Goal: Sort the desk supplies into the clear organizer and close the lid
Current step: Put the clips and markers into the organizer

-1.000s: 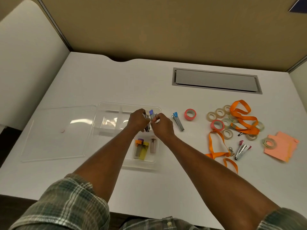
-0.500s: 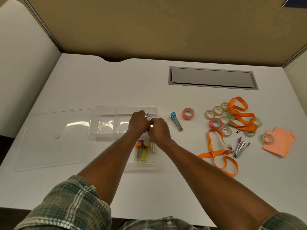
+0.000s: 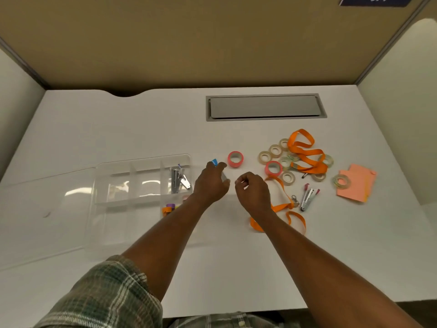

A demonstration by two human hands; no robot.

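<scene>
The clear organizer [image 3: 132, 166] lies open on the white desk, its lid [image 3: 42, 209] flat to its left. Small staplers [image 3: 178, 179] rest in its upper right compartment, and coloured lead cases [image 3: 169, 208] peek out lower down beside my left forearm. My left hand [image 3: 210, 184] has its fingers around a blue-tipped stapler [image 3: 218, 168] on the desk just right of the organizer. My right hand [image 3: 254, 190] hovers beside it, loosely curled and holding nothing. A pink tape roll [image 3: 235, 159] sits just beyond both hands.
Several tape rolls [image 3: 275, 150], orange lanyards [image 3: 305, 152], a pink-tipped stapler [image 3: 308, 197] and pink sticky notes [image 3: 357, 183] lie at the right. A grey cable hatch [image 3: 264, 107] is set in the desk's back. Partition walls stand behind and beside.
Both hands left the organizer and moved right; a stapler now lies in the upper right compartment. My left hand has reached the blue-tipped stapler on the desk.
</scene>
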